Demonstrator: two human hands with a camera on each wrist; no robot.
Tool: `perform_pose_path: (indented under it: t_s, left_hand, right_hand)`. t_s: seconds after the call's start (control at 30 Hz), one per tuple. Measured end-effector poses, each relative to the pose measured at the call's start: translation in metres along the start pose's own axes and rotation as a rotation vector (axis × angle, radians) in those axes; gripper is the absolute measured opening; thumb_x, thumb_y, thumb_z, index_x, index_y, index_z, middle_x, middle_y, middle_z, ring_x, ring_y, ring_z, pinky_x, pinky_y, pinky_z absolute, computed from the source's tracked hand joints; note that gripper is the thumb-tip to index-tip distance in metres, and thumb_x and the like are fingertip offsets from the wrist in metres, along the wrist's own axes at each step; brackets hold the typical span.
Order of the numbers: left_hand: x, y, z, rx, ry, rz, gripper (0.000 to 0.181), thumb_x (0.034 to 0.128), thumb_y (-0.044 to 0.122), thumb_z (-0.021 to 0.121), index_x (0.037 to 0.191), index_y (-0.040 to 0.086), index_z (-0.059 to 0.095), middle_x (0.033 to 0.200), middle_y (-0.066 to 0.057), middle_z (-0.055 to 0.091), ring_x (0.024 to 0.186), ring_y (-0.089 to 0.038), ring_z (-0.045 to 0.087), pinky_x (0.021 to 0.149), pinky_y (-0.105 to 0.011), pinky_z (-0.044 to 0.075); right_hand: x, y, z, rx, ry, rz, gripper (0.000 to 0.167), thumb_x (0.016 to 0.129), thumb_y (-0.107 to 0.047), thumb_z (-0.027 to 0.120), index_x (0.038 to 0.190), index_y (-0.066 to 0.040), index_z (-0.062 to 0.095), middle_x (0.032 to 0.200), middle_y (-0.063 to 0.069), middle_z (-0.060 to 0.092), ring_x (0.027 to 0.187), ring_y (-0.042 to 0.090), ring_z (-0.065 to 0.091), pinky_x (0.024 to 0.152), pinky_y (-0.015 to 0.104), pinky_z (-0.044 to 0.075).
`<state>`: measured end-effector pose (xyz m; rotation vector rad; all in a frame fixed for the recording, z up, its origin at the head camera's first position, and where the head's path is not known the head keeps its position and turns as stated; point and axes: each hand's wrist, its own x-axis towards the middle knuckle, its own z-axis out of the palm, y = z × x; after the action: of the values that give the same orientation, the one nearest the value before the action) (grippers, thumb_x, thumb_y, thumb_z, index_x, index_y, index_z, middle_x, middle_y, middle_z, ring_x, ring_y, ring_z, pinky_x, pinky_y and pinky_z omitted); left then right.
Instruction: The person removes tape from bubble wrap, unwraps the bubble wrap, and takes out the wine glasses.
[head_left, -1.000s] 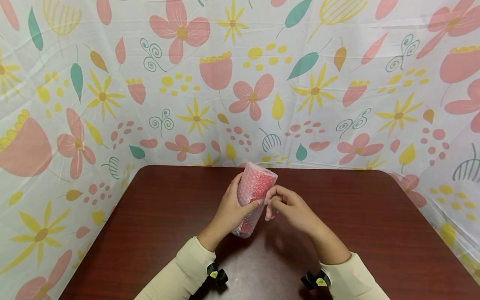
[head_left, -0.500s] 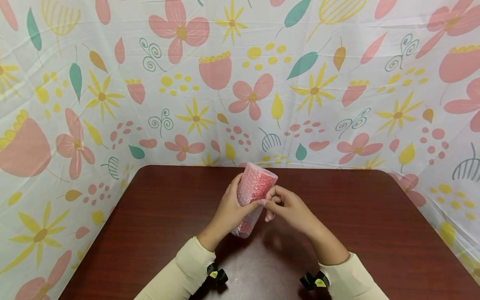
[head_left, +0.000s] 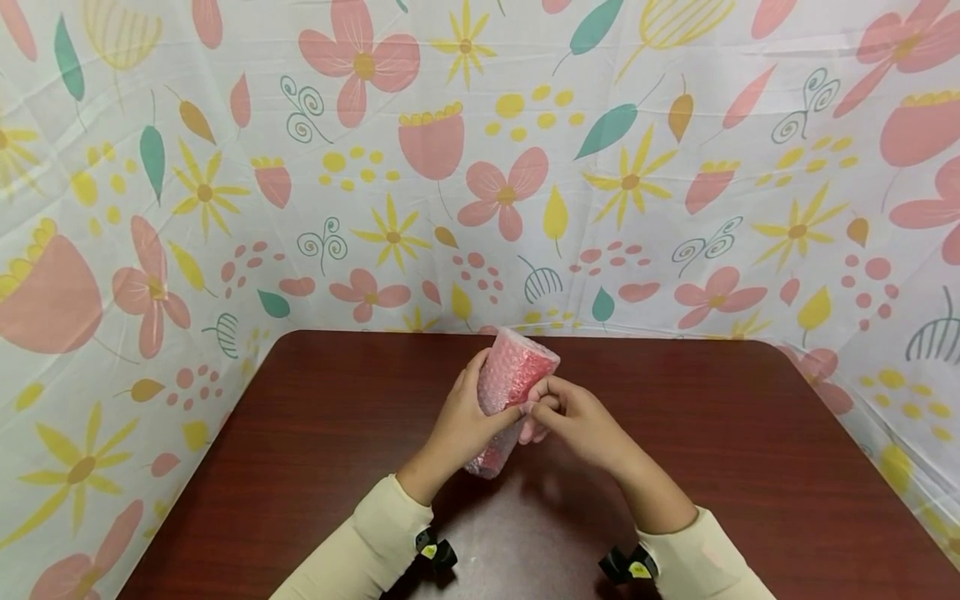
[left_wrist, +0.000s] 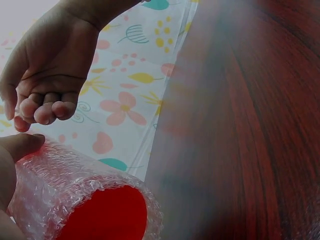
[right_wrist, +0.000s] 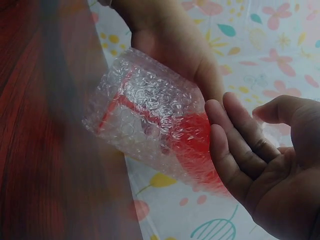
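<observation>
The bubble-wrapped cylinder point(head_left: 510, 367) is held tilted over the table point(head_left: 300, 433), about midway between its left and right edges. Its upper end leans to the right and, seen from the head, reaches the line of the far edge; its lower end points toward the near side. One round end shows solid red inside the clear wrap in the left wrist view.

The left hand point(head_left: 459, 412) is clamped round the cylinder from the left, its thumb laid across the front. The right hand point(head_left: 581, 423) is at the cylinder's right side, fingers bent, thumb and forefinger beside the left thumb's tip; whether they pinch the wrap I cannot tell.

Dark tabletop stretches from each forearm out to the left and right edges, giving both hands sideways room; the strip between the hands and the far edge is narrower. The far corners are rounded, and the near edge lies out of view.

The surface is reddish-brown wood grain, with a pale glare between the cream sleeves point(head_left: 367, 533), which have black devices point(head_left: 628, 564) at the cuffs. A white floral cloth point(head_left: 502, 125) rises behind the far edge and along both sides.
</observation>
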<state>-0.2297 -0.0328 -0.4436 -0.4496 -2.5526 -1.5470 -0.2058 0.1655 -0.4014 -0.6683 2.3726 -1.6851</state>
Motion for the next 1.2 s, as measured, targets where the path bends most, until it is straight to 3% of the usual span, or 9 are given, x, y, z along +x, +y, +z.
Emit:
perform_pose_path:
  t_s: [0.3, 0.57, 0.73, 0.93, 1.1, 1.2]
  left_hand:
    - [0.000, 0.002, -0.002, 0.023, 0.012, 0.011, 0.094, 0.0812, 0.034, 0.082, 0.158, 0.023, 0.028, 0.151, -0.009, 0.045, 0.128, -0.026, 0.052, 0.105, -0.048, 0.046]
    - [-0.001, 0.003, -0.001, 0.055, 0.046, 0.014, 0.095, 0.0807, 0.033, 0.082, 0.158, 0.022, 0.028, 0.146, -0.012, 0.047, 0.125, -0.028, 0.054, 0.103, -0.049, 0.048]
    - [0.000, 0.002, -0.002, 0.078, 0.083, 0.025, 0.095, 0.0797, 0.032, 0.083, 0.157, 0.025, 0.029, 0.137, -0.013, 0.050, 0.115, -0.028, 0.058, 0.096, -0.047, 0.051]
    - [0.000, 0.001, -0.002, 0.107, 0.116, 0.030, 0.096, 0.0784, 0.031, 0.083, 0.157, 0.024, 0.030, 0.131, -0.014, 0.051, 0.107, -0.027, 0.060, 0.091, -0.046, 0.052]
    - [0.000, 0.000, -0.001, 0.112, 0.131, 0.043, 0.096, 0.0789, 0.035, 0.084, 0.157, 0.022, 0.030, 0.128, -0.013, 0.053, 0.104, -0.026, 0.060, 0.090, -0.044, 0.052]
    - [0.000, -0.001, -0.001, 0.113, 0.137, 0.046, 0.096, 0.0791, 0.037, 0.084, 0.157, 0.024, 0.029, 0.127, -0.012, 0.053, 0.104, -0.024, 0.060, 0.090, -0.043, 0.052]
  right_hand:
    - [-0.001, -0.004, 0.005, 0.013, 0.023, 0.014, 0.012, 0.102, -0.005, 0.049, 0.109, 0.004, 0.054, 0.086, 0.016, 0.074, 0.079, 0.024, 0.075, 0.074, 0.034, 0.061]
    - [-0.001, -0.005, 0.011, -0.020, 0.067, -0.009, 0.012, 0.105, -0.009, 0.050, 0.114, 0.000, 0.051, 0.091, 0.016, 0.073, 0.081, 0.023, 0.075, 0.075, 0.033, 0.061]
    - [-0.001, -0.003, 0.012, -0.019, 0.034, -0.030, 0.018, 0.108, -0.010, 0.046, 0.120, 0.003, 0.044, 0.097, 0.021, 0.071, 0.087, 0.028, 0.074, 0.075, 0.035, 0.060]
    - [-0.002, -0.003, 0.011, -0.036, -0.012, 0.017, 0.017, 0.109, -0.013, 0.043, 0.118, 0.001, 0.044, 0.106, 0.025, 0.071, 0.091, 0.029, 0.074, 0.073, 0.035, 0.059]
    - [-0.002, -0.004, 0.011, -0.084, 0.061, 0.044, 0.012, 0.108, -0.016, 0.047, 0.113, -0.007, 0.052, 0.086, 0.015, 0.072, 0.076, 0.026, 0.074, 0.066, 0.040, 0.060]
    - [-0.001, -0.006, 0.011, -0.061, 0.089, 0.046, 0.012, 0.107, -0.018, 0.049, 0.112, -0.008, 0.055, 0.075, 0.011, 0.070, 0.069, 0.026, 0.072, 0.064, 0.046, 0.060]
